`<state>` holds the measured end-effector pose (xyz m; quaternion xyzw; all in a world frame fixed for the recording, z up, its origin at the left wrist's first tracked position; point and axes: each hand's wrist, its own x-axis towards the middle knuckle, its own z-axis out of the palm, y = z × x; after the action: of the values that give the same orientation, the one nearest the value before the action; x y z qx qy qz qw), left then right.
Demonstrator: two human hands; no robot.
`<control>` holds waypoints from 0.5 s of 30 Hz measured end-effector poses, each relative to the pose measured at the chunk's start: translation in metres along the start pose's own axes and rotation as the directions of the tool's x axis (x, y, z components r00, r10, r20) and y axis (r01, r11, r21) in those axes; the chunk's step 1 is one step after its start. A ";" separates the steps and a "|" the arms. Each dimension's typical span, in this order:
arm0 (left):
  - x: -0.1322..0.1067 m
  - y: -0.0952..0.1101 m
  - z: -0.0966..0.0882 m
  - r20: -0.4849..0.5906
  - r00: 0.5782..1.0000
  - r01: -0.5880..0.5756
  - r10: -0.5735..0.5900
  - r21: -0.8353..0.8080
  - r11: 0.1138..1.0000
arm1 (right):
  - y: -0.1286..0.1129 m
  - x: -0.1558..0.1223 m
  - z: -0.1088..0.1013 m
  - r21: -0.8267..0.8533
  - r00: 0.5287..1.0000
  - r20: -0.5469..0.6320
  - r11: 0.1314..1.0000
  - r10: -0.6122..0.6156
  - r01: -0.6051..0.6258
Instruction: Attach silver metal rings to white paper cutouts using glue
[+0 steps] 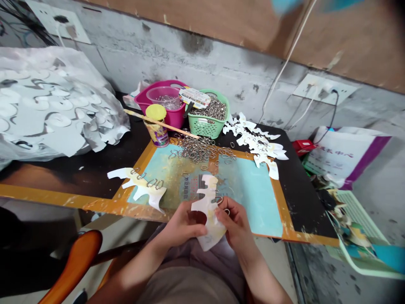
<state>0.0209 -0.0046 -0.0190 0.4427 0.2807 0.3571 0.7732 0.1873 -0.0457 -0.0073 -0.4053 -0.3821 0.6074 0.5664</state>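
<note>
A white cut-out paper piece (207,202) with a wavy edge and yellowish smears is held up above the table's front edge. My left hand (183,228) grips it at the left, thumb on its face. My right hand (232,219) pinches its right edge, where metal rings (218,200) show close to the fingers. A similar paper piece (142,188) lies on the left of the blue mat (259,194), with several metal rings along its upper edge. Beyond my hands lies a pile of loose metal rings (201,150).
A yellow-lidded tub (157,128) with a wooden stick (171,128) across it stands by a pink basket (177,116) and a green basket (207,126) of metal rings. Stacked white cut-outs (253,139) lie right; a plastic bag (47,101) of cut-outs fills the left.
</note>
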 end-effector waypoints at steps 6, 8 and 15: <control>0.010 -0.011 0.005 -0.240 0.971 0.003 -0.021 -0.076 0.997 | 0.012 0.008 0.004 0.036 0.995 -0.097 0.999 0.020 -0.017; 0.018 -0.014 0.003 -0.297 0.953 0.015 -0.053 -0.130 0.991 | 0.016 0.012 0.002 0.047 0.992 -0.087 0.995 0.095 -0.091; 0.025 -0.014 0.000 -0.325 0.946 -0.039 0.006 -0.094 0.995 | 0.003 0.023 -0.014 0.133 0.988 -0.089 0.984 0.130 -0.117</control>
<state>0.0404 0.0105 -0.0345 0.3422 0.3810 0.4472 0.7333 0.1986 -0.0227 -0.0172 -0.4203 -0.2888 0.6441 0.5702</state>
